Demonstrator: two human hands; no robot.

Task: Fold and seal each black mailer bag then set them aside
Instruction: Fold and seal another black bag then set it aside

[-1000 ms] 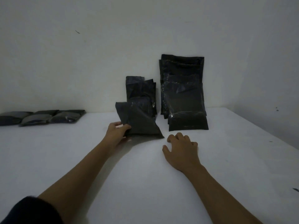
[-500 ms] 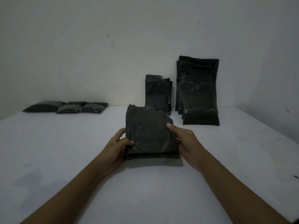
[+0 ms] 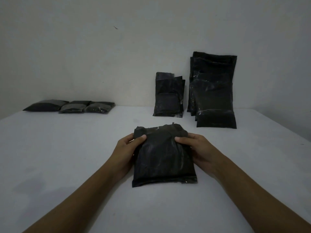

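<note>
Bag: black plastic film, thin and crinkled, mostly matt with a faint sheen along the creases; top edge ragged and wrinkled, bottom seam flat and smooth. Small stack against the wall: same black plastic, slightly glossy, streaked with thin pale highlights. Tall stack: black plastic, the glossiest here, with bright glints along folds and a matt dark band at the base. Flat bags at far left: dull grey-black plastic, softly reflective on top. Bench: white, matt, smooth, faintly blotched. Wall: pale, matt, looking painted, with a few small dark marks.
</note>
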